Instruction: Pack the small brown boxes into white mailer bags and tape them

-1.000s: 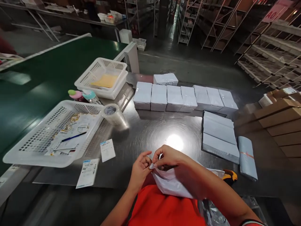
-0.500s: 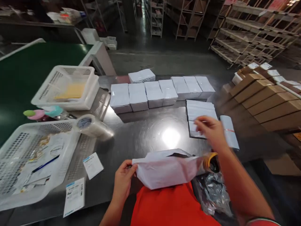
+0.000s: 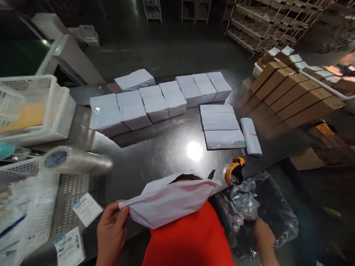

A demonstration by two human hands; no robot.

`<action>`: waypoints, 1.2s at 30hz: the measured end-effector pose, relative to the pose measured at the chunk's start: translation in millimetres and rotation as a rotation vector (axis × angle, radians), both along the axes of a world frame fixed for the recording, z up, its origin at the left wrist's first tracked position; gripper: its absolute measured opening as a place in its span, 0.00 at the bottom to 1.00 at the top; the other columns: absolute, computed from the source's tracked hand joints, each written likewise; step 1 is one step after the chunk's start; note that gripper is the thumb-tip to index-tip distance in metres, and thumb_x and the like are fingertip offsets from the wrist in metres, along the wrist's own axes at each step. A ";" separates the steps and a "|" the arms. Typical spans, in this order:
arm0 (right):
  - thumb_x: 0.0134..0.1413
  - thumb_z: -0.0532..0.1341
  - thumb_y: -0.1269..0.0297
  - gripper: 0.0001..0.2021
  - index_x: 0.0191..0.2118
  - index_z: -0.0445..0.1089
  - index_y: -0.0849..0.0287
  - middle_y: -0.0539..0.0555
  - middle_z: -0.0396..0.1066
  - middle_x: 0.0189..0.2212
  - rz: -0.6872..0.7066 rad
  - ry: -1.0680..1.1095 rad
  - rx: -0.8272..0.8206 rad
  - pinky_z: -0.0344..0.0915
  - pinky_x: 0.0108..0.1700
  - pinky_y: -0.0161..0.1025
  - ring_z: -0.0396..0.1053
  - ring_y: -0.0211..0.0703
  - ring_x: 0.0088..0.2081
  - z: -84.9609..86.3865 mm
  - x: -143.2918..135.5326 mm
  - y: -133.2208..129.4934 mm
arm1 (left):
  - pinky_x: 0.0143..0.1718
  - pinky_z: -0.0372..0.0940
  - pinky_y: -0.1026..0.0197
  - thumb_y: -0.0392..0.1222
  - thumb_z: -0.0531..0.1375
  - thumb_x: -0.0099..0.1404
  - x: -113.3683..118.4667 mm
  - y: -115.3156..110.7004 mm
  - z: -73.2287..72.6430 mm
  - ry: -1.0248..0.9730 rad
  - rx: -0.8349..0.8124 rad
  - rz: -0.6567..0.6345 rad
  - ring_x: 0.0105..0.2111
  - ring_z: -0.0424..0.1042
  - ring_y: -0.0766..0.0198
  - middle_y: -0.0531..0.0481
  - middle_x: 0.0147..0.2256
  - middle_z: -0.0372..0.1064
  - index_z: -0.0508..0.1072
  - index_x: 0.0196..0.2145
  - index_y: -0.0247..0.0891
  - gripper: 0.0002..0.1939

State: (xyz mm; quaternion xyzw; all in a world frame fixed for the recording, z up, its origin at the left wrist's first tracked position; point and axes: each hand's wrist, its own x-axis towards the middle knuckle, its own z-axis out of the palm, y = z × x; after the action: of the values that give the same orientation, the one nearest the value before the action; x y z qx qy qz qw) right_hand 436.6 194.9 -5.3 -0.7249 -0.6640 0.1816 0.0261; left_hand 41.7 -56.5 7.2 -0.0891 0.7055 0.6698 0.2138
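My left hand [image 3: 112, 225] pinches the left corner of a white mailing bag [image 3: 169, 203] between thumb and fingers. The bag's mouth gapes upward at the table's near edge, and what lies inside is hidden. Down at the lower right, my right hand [image 3: 264, 236] is over a clear plastic bag [image 3: 285, 221] with crumpled scraps in it. That hand is smeared and its fingers are hidden. A yellow-and-black tape dispenser [image 3: 235, 171] rests at the table edge between the mailing bag and the clear bag. Flat white mailing bags [image 3: 222, 125] lie stacked beyond it, beside a banded roll [image 3: 251, 136].
White wrapped blocks [image 3: 133, 107] stand in a row along the far side. Brown boxes [image 3: 294, 90] line the right. To the left are white baskets [image 3: 59, 111], a roll of clear tape [image 3: 77, 160] and two labelled packets [image 3: 87, 210]. The metal table [image 3: 155, 155] reflects light.
My right hand has moved from the stacked mailing bags down to the clear plastic bag. My left hand keeps its pinch on the mailing bag. The camera view has turned right and downward.
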 end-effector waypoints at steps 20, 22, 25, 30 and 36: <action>0.51 0.59 0.36 0.25 0.32 0.75 0.55 0.57 0.76 0.30 0.451 1.244 -0.361 0.68 0.45 0.47 0.73 0.52 0.38 26.1 -188.4 2.7 | 0.28 0.63 0.64 0.51 0.68 0.54 12.8 13.5 22.0 0.422 0.200 -0.063 0.32 0.70 0.62 0.47 0.37 0.72 0.67 0.25 0.38 0.17; 0.49 0.60 0.35 0.26 0.25 0.71 0.56 0.53 0.71 0.23 0.313 1.194 -0.219 0.66 0.35 0.41 0.67 0.45 0.29 24.0 -190.2 -5.7 | 0.31 0.63 0.62 0.51 0.66 0.56 17.6 15.9 20.5 0.483 0.136 -0.050 0.35 0.69 0.60 0.47 0.38 0.71 0.67 0.26 0.39 0.15; 0.44 0.61 0.32 0.28 0.19 0.64 0.56 0.49 0.62 0.19 0.111 1.170 -0.032 0.60 0.28 0.38 0.58 0.40 0.24 24.0 -193.8 -18.0 | 0.36 0.63 0.59 0.53 0.63 0.58 22.6 17.3 16.5 0.531 0.041 -0.066 0.39 0.68 0.57 0.46 0.39 0.69 0.66 0.25 0.39 0.15; 0.42 0.60 0.29 0.30 0.20 0.63 0.56 0.48 0.60 0.19 0.009 1.201 0.014 0.60 0.29 0.37 0.57 0.39 0.25 27.2 -199.3 -28.3 | 0.36 0.62 0.59 0.54 0.60 0.60 23.7 21.1 19.4 0.522 -0.047 -0.032 0.40 0.67 0.56 0.46 0.40 0.67 0.65 0.24 0.39 0.17; 0.46 0.57 0.30 0.31 0.18 0.54 0.54 0.46 0.52 0.18 0.037 1.142 0.049 0.55 0.25 0.35 0.51 0.37 0.23 37.6 -208.0 -29.0 | 0.35 0.62 0.60 0.54 0.61 0.60 20.1 27.5 22.8 0.433 -0.032 -0.020 0.38 0.67 0.59 0.47 0.42 0.67 0.66 0.25 0.39 0.16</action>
State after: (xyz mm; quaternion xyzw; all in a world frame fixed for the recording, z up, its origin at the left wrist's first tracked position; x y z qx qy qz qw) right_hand 228.7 165.9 32.3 -0.4993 -0.5611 0.5295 0.3944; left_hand 61.8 -29.0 30.0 0.0604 0.7463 0.6599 0.0624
